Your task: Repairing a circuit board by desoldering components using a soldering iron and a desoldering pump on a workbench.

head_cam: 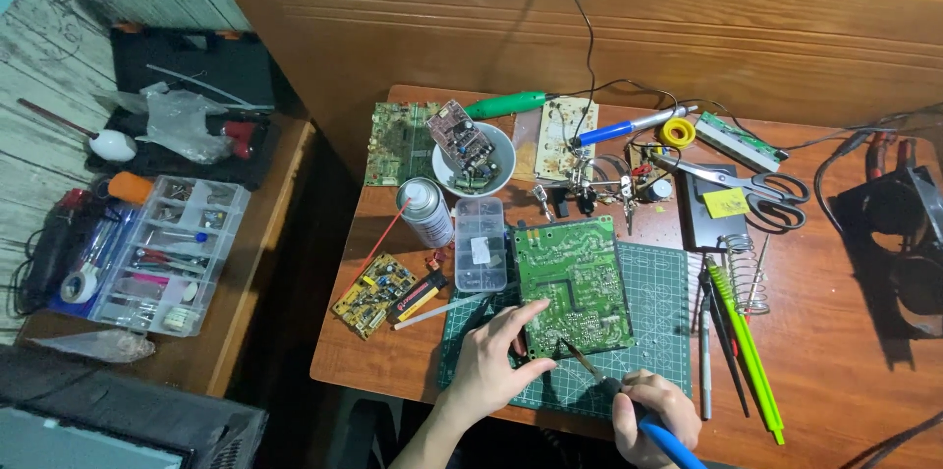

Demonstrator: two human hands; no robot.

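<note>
wooden desk crowded: left hand steadies green circuit board, right hand clamped on soldering iron, spray can nearby.

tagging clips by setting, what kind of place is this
Most likely a home electronics repair bench. The left hand steadies a green circuit board on a cutting mat, the right hand holds a blue-handled soldering iron, and more boards lie about.

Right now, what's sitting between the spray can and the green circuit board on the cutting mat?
In the head view, a small clear plastic compartment box lies between the spray can and the green circuit board.
</note>
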